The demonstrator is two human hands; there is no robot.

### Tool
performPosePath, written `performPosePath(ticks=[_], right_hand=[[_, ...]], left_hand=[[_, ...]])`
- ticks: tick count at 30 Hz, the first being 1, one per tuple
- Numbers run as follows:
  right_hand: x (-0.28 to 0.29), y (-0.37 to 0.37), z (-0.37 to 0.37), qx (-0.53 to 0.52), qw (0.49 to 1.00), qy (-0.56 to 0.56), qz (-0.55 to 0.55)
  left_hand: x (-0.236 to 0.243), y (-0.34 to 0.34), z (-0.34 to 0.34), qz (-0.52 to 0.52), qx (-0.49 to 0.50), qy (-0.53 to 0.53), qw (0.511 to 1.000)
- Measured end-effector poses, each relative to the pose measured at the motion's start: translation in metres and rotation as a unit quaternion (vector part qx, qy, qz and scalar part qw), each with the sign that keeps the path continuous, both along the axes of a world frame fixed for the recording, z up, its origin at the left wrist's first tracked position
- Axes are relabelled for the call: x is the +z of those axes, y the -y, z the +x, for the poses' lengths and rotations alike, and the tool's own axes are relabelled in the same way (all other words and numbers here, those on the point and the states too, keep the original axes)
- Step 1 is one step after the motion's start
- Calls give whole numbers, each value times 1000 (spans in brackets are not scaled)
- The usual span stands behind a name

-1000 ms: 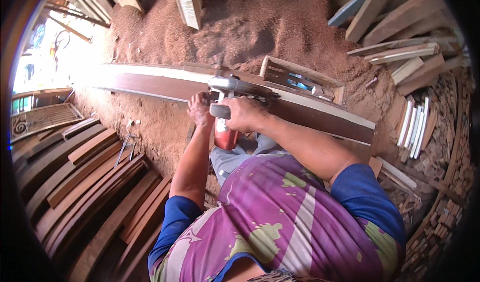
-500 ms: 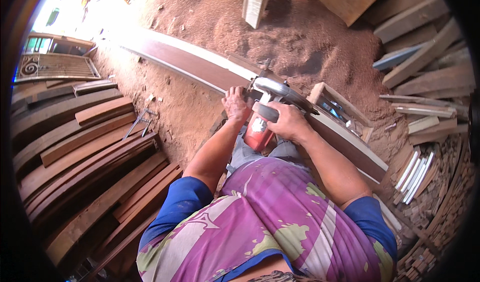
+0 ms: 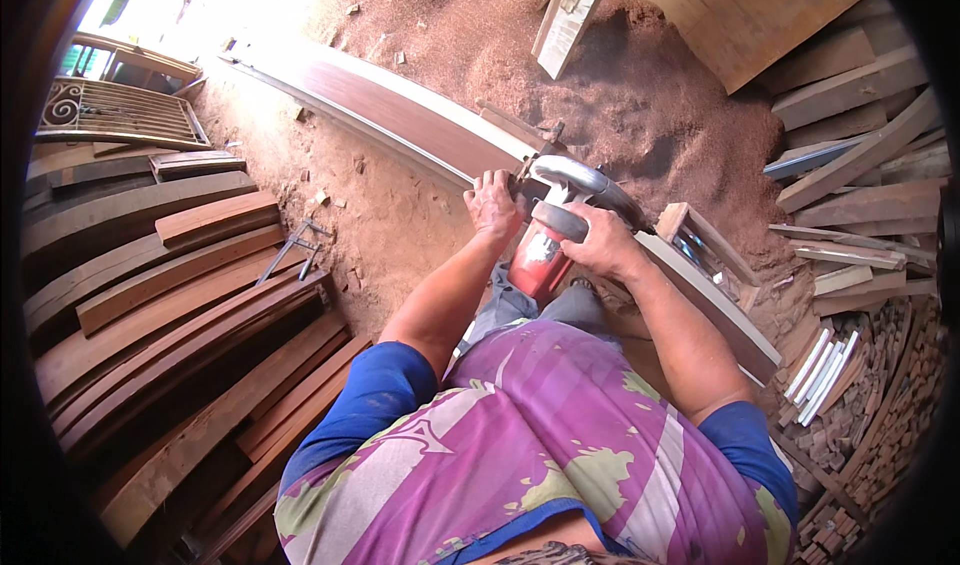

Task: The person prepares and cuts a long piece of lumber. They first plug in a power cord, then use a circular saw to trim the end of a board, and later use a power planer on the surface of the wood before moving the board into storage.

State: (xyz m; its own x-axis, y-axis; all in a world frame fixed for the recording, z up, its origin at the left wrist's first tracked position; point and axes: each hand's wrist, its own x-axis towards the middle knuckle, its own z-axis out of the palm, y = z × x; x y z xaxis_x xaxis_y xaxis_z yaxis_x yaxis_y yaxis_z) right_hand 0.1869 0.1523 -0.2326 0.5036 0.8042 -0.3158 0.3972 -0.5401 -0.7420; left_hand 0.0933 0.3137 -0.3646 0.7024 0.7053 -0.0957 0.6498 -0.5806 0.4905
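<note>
A red and silver circular saw [image 3: 535, 265] sits across a long wooden board [image 3: 380, 110], brown with a pale top edge, which runs from the upper left down to the lower right. My right hand [image 3: 605, 240] is closed round the saw's grey rear handle. My left hand [image 3: 492, 207] has its fingers curled onto the front of the saw, by the board's near edge; the fingertips are partly hidden. The saw's blade is hidden under its guard. Just right of the saw, a small wooden crate [image 3: 740, 265] with blue items inside lies behind the board.
Stacked timber [image 3: 160, 285] fills the left, with a metal frame [image 3: 285, 250] beside it and an ornate grille [image 3: 110, 110] above. Piled sawdust [image 3: 680, 115] lies beyond the board. A plywood sheet [image 3: 730, 15], loose planks [image 3: 850, 195] and offcuts [image 3: 860, 445] crowd the right.
The view has turned, so the board now slants more steeply. The saw, with both my hands on it, appears farther right in the picture.
</note>
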Motion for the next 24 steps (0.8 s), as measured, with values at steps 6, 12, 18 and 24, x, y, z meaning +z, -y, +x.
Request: performPosePath(ticks=[6, 12, 18, 24], right_hand=[[1, -37, -3, 0, 1000, 3, 11], [6, -73, -7, 4, 1000, -3, -4], [4, -107, -11, -4, 1000, 26, -7], [4, -146, -13, -3, 1000, 12, -8]], left_hand=[[-3, -37, -5, 12, 1, 15, 1000], [-6, -71, -9, 8, 8, 9, 1000], [-2, -105, -11, 15, 4, -3, 1000], [-3, -146, -14, 14, -3, 10, 1000]])
